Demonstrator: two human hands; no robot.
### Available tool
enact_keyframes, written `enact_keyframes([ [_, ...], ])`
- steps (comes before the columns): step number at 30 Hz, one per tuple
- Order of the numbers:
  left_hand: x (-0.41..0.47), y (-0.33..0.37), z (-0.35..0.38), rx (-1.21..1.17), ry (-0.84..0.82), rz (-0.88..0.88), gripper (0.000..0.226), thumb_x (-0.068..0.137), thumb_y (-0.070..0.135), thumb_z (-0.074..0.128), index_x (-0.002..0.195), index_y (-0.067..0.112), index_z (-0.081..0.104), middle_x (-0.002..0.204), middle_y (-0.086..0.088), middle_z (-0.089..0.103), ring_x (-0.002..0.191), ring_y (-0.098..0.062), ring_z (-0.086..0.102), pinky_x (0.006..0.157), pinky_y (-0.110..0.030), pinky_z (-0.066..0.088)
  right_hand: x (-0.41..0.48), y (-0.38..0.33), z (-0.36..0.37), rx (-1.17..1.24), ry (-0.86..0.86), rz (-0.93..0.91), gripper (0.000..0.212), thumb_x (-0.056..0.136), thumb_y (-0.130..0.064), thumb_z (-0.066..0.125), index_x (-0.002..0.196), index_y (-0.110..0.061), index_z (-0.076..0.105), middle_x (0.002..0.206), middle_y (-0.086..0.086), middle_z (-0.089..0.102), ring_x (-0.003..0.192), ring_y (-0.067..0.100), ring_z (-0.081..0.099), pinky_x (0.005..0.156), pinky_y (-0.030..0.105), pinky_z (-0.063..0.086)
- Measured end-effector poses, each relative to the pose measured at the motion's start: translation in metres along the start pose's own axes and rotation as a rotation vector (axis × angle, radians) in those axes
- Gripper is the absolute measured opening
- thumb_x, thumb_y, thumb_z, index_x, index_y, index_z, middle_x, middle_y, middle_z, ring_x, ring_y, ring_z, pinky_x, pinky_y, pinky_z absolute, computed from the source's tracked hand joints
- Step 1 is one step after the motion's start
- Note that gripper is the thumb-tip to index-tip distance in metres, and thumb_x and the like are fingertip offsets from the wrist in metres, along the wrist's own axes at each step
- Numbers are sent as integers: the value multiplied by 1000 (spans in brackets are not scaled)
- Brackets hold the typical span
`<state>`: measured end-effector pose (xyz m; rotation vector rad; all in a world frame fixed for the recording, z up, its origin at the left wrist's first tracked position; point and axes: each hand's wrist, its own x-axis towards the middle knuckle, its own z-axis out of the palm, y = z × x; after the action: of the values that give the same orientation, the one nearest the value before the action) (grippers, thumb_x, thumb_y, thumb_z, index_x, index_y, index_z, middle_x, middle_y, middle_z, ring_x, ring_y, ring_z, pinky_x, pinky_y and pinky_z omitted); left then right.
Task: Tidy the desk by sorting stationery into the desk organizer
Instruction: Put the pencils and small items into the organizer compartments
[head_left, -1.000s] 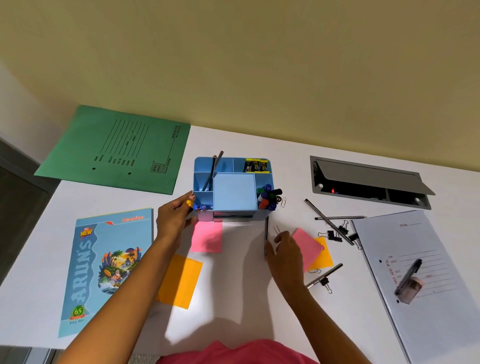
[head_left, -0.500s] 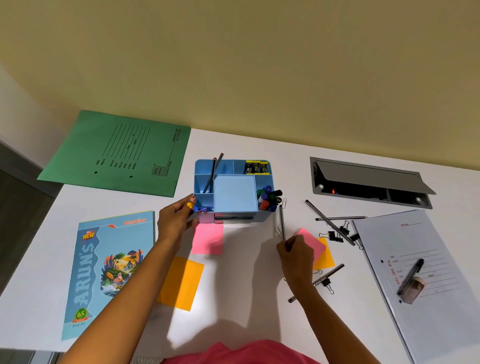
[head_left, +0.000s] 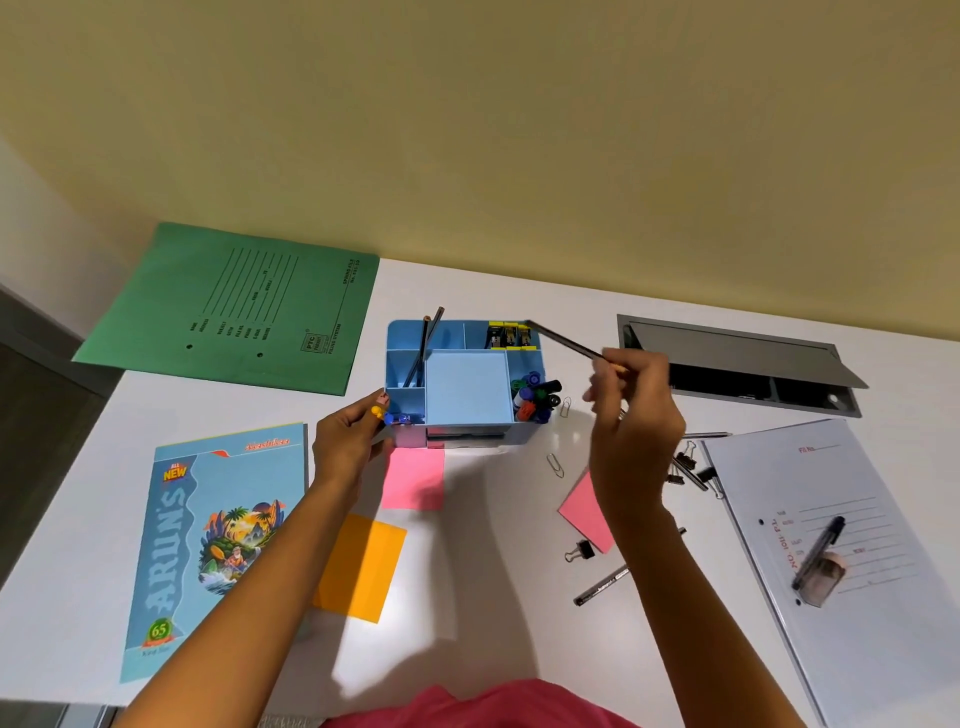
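Observation:
A blue desk organizer (head_left: 466, 387) stands mid-desk, with two pencils in its left back slot, yellow-black items at the back and several markers (head_left: 535, 396) at its right. My left hand (head_left: 347, 441) grips the organizer's front left corner. My right hand (head_left: 631, 415) is raised to the right of the organizer and pinches a dark pencil (head_left: 563, 340), whose tip points toward the organizer's back right corner. Loose on the desk lie pink sticky notes (head_left: 414, 478), an orange note (head_left: 361, 566), a pen (head_left: 605, 587), binder clips (head_left: 688, 465) and paper clips (head_left: 555, 464).
A green file (head_left: 244, 306) lies at the back left and a blue notebook (head_left: 208, 540) at the front left. A grey clipboard file (head_left: 852, 561) with a pen and sharpener on it lies at the right. A grey cable hatch (head_left: 737, 358) is open behind my right hand.
My right hand picked a pencil up from the desk in front of the organizer and lifted it up and right, level with the organizer's top. My left hand stayed on the organizer.

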<state>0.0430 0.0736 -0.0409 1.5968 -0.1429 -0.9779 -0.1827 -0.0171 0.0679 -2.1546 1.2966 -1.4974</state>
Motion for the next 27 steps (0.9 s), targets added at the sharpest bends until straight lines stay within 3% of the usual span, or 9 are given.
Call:
enact_keyframes([
  [3,-1,0,2,-11,-2,-4,32,91,19,60,121,6,62,117,-15,65,98,-23,61,57,-19,56,13,-28,13,113,-130,-42,6,95,-3,53,94,0,59,76,7,62,61,12,56,61,9,39],
  [6,-1,0,2,-8,4,-4,32,91,18,59,121,6,62,117,-14,65,99,-22,60,57,-19,56,19,-47,35,212,-391,89,5,94,-5,52,92,-7,57,79,-4,57,66,4,50,62,8,35],
  [8,-1,-1,3,-5,-1,1,33,91,20,60,121,7,62,117,-15,65,100,-23,61,58,-19,55,14,-51,50,285,-493,24,7,95,-3,49,92,-4,55,80,-4,52,69,-3,47,64,7,34],
  [11,-1,-1,3,5,-3,9,34,90,23,61,121,8,63,118,-15,65,105,-25,62,57,-17,55,8,-49,72,191,-655,-112,9,99,-5,45,96,-2,53,85,5,55,75,0,49,66,16,38],
  [14,-1,1,3,4,2,9,34,90,22,61,121,8,63,117,-14,65,99,-21,61,55,-15,53,6,-47,93,19,-819,-153,9,100,-10,43,105,-5,49,105,12,60,98,13,60,70,21,38],
  [16,-1,0,3,-2,7,9,34,90,22,61,120,8,64,116,-14,66,98,-21,62,53,-14,53,3,-46,103,-24,-841,-182,8,98,-6,46,105,-7,48,108,12,60,105,17,61,68,23,36],
  [21,0,-1,1,26,28,15,35,89,27,63,120,11,65,116,-13,67,103,-25,63,61,-21,53,-2,-40,121,-80,-830,-186,10,98,-8,47,107,-5,48,100,15,60,84,29,63,59,33,40],
  [24,0,-1,1,15,10,19,37,89,25,62,122,8,63,115,-14,67,98,-22,63,57,-17,54,0,-41,120,-117,-823,-146,16,100,-15,45,112,-6,48,104,15,59,83,32,61,63,37,44],
  [27,0,-3,0,18,1,30,38,90,25,62,123,7,62,115,-15,66,94,-20,63,57,-15,54,3,-38,102,-30,-742,-119,16,97,-7,47,112,-6,50,100,13,59,82,28,60,67,40,50],
])
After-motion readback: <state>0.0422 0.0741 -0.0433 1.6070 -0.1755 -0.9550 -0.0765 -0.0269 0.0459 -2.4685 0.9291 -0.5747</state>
